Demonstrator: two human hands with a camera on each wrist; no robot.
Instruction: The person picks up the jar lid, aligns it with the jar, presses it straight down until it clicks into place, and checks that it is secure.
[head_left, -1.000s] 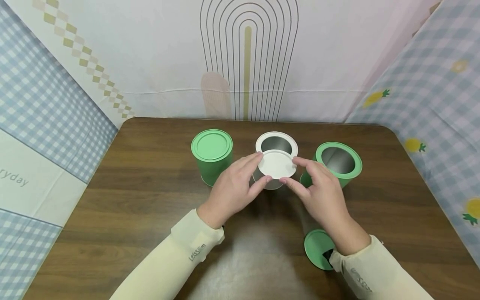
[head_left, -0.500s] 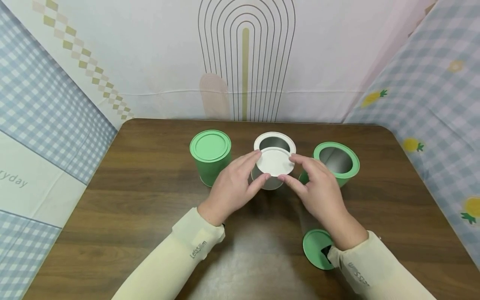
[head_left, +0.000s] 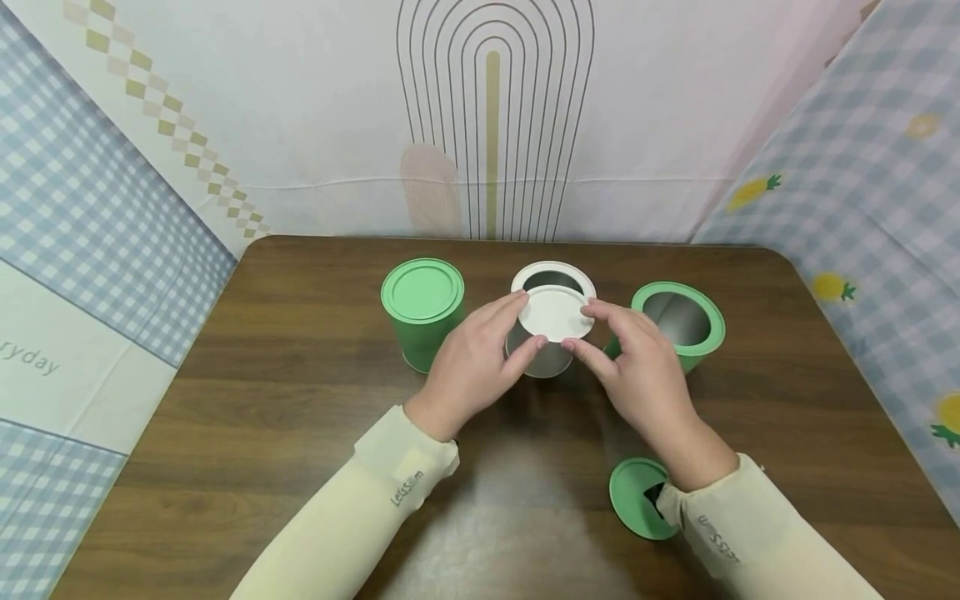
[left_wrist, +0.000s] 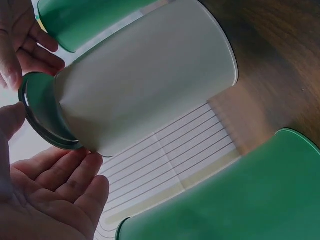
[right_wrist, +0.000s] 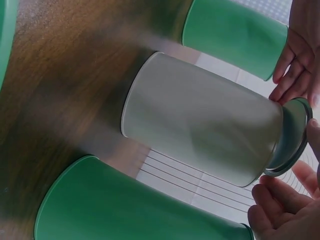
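Note:
A white can [head_left: 542, 360] stands upright at the back middle of the table. My two hands hold a round white lid [head_left: 555, 317] at its mouth, left hand [head_left: 480, 358] at one edge and right hand [head_left: 647, 371] at the other, thumbs at the near side. From above, the lid overlaps the front of the opening, and a dark strip of the inside shows behind it. In the left wrist view the lid [left_wrist: 44, 107] is tilted against the can's rim, with its metallic underside facing the can [left_wrist: 150, 75]. The right wrist view shows the same tilted lid [right_wrist: 294, 132].
A lidded green can [head_left: 423, 312] stands to the left of the white one. On the right is a green can [head_left: 697, 354] with its mouth uncovered. A loose green lid [head_left: 633, 500] lies on the brown wooden table [head_left: 300, 467], partly under the right wrist.
Both hands have shifted the white lid slightly away from the person, so it covers more of the can's mouth. The cans and the green lid stay in place.

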